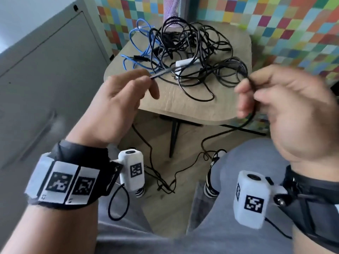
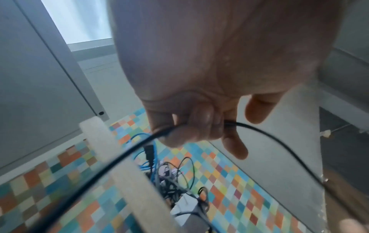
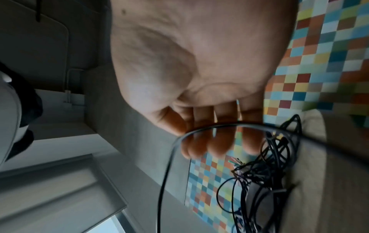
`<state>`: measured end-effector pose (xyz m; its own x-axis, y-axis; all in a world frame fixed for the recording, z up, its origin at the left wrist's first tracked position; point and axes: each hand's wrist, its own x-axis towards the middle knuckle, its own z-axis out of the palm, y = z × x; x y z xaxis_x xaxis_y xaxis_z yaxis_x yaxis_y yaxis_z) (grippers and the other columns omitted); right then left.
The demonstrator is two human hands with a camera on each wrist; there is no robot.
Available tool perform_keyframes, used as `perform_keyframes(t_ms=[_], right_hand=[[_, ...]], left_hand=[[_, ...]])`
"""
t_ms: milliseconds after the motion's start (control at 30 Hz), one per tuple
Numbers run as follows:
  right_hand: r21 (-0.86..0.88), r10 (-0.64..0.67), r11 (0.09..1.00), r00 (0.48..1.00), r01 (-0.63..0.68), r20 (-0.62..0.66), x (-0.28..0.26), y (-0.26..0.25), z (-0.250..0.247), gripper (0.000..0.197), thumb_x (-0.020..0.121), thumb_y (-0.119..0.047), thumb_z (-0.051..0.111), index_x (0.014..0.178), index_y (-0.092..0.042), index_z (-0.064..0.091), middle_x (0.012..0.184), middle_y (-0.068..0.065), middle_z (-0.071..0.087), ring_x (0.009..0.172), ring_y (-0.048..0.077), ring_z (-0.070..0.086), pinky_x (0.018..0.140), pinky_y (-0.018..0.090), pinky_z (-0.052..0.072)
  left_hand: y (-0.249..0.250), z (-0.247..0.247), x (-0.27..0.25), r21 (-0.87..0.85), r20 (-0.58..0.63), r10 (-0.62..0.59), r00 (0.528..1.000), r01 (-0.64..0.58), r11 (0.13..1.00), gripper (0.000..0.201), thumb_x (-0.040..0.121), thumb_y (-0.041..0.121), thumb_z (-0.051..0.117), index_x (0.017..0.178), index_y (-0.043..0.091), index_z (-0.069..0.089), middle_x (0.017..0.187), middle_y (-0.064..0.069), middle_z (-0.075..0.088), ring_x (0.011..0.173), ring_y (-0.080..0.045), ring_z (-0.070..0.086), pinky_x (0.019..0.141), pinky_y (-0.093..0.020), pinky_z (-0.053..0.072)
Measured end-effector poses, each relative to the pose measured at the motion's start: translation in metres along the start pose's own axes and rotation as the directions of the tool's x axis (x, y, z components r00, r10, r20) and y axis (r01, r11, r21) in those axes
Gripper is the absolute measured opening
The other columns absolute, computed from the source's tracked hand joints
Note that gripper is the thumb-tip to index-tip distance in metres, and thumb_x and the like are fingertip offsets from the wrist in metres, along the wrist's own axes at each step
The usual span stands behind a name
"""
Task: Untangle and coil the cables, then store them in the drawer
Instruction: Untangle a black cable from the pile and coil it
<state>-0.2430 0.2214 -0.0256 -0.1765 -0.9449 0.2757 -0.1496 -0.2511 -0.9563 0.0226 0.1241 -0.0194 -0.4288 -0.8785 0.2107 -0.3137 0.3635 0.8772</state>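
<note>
Wooden side table [image 1: 183, 105] before a multicoloured checkered wall [image 1: 286, 24].

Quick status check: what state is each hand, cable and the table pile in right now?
left hand: pinches a black cable
right hand: holds a black cable, fingers curled round it
cable pile: tangled on the table
blue cable: tangled in the pile
white adapter: under the cables

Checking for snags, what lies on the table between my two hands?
In the head view, between the left hand and right hand: bare table with one black cable loop; the tangle sits farther back.
</note>
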Motion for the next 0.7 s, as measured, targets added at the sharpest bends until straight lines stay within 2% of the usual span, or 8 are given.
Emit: perform_keyframes(t_ms=[100, 167, 267, 333, 400, 500, 567, 700], right_hand=[[-0.062, 0.096, 0.994, 0.982, -0.087, 0.166, -0.006, -0.004, 0.024, 0.034, 0.090, -0.025, 0.056, 0.121, -0.026, 0.071, 0.104, 0.006, 0.078, 0.093, 0.027, 0.075, 0.082, 0.039, 0.059], [-0.211, 0.112, 0.975, 0.968, -0.065, 0.223, -0.009, -0.001, 0.039, 0.038, 0.093, -0.041, 0.059, 0.128, -0.031, 0.068, 0.101, 0.000, 0.077, 0.093, 0.019, 0.075, 0.083, 0.041, 0.061], [-0.340, 0.041, 0.939, 0.965, 0.052, 0.260, -0.014, 0.000, 0.056, 0.024, 0.102, -0.040, 0.055, 0.097, -0.025, 0.074, 0.072, 0.002, 0.067, 0.069, 0.022, 0.065, 0.067, 0.050, 0.056], [-0.283, -0.101, 0.948, 0.979, 0.148, 0.176, -0.012, -0.004, 0.056, 0.028, 0.107, -0.031, 0.051, 0.087, -0.026, 0.070, 0.065, -0.005, 0.060, 0.061, 0.018, 0.058, 0.064, 0.044, 0.055], [-0.107, -0.215, 0.971, 0.976, 0.212, -0.026, -0.006, -0.007, 0.048, 0.030, 0.110, -0.024, 0.047, 0.088, -0.025, 0.066, 0.069, -0.007, 0.057, 0.057, 0.017, 0.053, 0.066, 0.048, 0.060], [0.206, -0.129, 0.959, 0.945, 0.197, -0.301, 0.006, 0.005, 0.009, 0.032, 0.113, -0.026, 0.037, 0.095, -0.017, 0.061, 0.069, -0.009, 0.051, 0.056, 0.017, 0.046, 0.068, 0.039, 0.056], [0.097, -0.083, 0.988, 0.938, 0.122, -0.336, 0.013, 0.011, -0.016, 0.037, 0.112, -0.033, 0.036, 0.104, -0.011, 0.065, 0.068, -0.008, 0.054, 0.057, 0.024, 0.049, 0.065, 0.035, 0.055], [-0.116, -0.031, 0.993, 0.953, -0.004, -0.302, 0.005, 0.008, 0.001, 0.024, 0.094, -0.020, 0.050, 0.088, -0.019, 0.074, 0.063, 0.000, 0.061, 0.058, 0.029, 0.057, 0.062, 0.043, 0.054]], left_hand=[[0.013, 0.003, -0.003, 0.042, 0.022, 0.099, 0.995, -0.100, 0.994, 0.027, 0.100, 0.023, 0.045, 0.088, 0.016, 0.068, 0.062, 0.008, 0.040, 0.056, -0.012, 0.033, 0.055, -0.030, 0.028], [0.018, 0.012, -0.005, 0.094, 0.101, 0.150, 0.984, -0.159, 0.983, 0.005, 0.099, 0.017, 0.052, 0.096, 0.016, 0.056, 0.060, 0.005, 0.040, 0.052, -0.012, 0.032, 0.052, -0.023, 0.027], [0.020, 0.022, -0.008, -0.055, 0.157, 0.161, 0.974, -0.154, 0.987, 0.012, 0.099, 0.012, 0.052, 0.096, 0.016, 0.041, 0.059, -0.011, 0.035, 0.052, -0.029, 0.028, 0.051, -0.031, 0.025], [0.016, 0.022, -0.006, -0.188, 0.170, 0.132, 0.977, -0.099, 0.977, 0.011, 0.100, 0.016, 0.050, 0.092, 0.013, 0.043, 0.061, -0.023, 0.036, 0.052, -0.029, 0.032, 0.049, -0.037, 0.026], [0.006, 0.018, -0.003, -0.171, 0.254, 0.048, 0.966, -0.004, 0.985, 0.027, 0.100, 0.036, 0.051, 0.090, 0.011, 0.053, 0.060, -0.020, 0.041, 0.053, -0.027, 0.039, 0.052, -0.037, 0.032], [-0.015, 0.009, 0.001, 0.182, 0.356, -0.150, 0.922, 0.089, 0.979, 0.051, 0.095, 0.064, 0.051, 0.081, 0.017, 0.065, 0.063, -0.011, 0.049, 0.057, -0.027, 0.045, 0.058, -0.043, 0.040], [-0.022, 0.004, 0.001, 0.292, 0.292, -0.192, 0.937, 0.104, 0.951, 0.051, 0.097, 0.064, 0.047, 0.081, 0.019, 0.067, 0.062, -0.003, 0.050, 0.057, -0.019, 0.044, 0.060, -0.039, 0.039], [-0.012, -0.002, 0.001, -0.126, 0.106, -0.077, 0.991, 0.090, 0.988, 0.031, 0.096, 0.042, 0.052, 0.084, 0.016, 0.063, 0.061, 0.005, 0.038, 0.055, -0.018, 0.033, 0.052, -0.037, 0.024]])
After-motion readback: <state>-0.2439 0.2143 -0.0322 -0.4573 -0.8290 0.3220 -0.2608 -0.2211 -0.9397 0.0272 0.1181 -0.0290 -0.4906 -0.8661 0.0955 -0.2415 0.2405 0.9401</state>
